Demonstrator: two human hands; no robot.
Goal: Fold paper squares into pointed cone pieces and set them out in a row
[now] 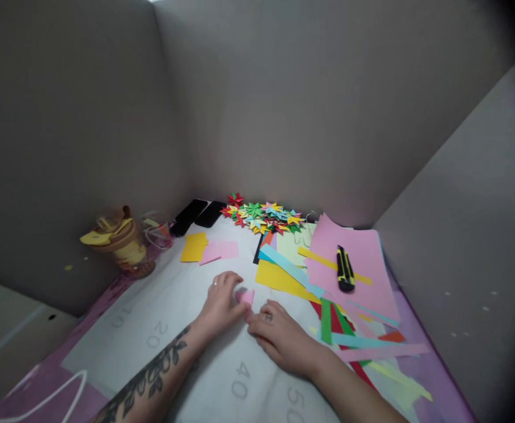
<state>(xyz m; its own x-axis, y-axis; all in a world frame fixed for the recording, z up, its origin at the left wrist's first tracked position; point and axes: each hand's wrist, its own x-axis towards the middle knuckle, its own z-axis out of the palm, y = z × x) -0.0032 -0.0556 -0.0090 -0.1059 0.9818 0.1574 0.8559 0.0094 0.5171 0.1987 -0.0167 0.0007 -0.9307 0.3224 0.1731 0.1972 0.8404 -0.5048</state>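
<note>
Between my two hands is a small folded piece of pink paper (246,296), low over the white sheet. My left hand (223,299) curls around it, with the thumb at its lower part and the fingers at its far side. From the right, the bent fingers of my right hand (279,335) pinch at its near end; the fingertips partly hide that end. Just beyond my left hand lie pink paper pieces (227,249) and a yellow paper square (193,247).
Folded paper stars (261,216) are heaped at the back. To the right, a black-and-yellow utility knife (344,270) rests on pink sheets (376,258), near scattered paper strips (363,341). Two dark phones (190,216) and a lidded cup (129,249) stand or lie back left. Grey walls enclose the table.
</note>
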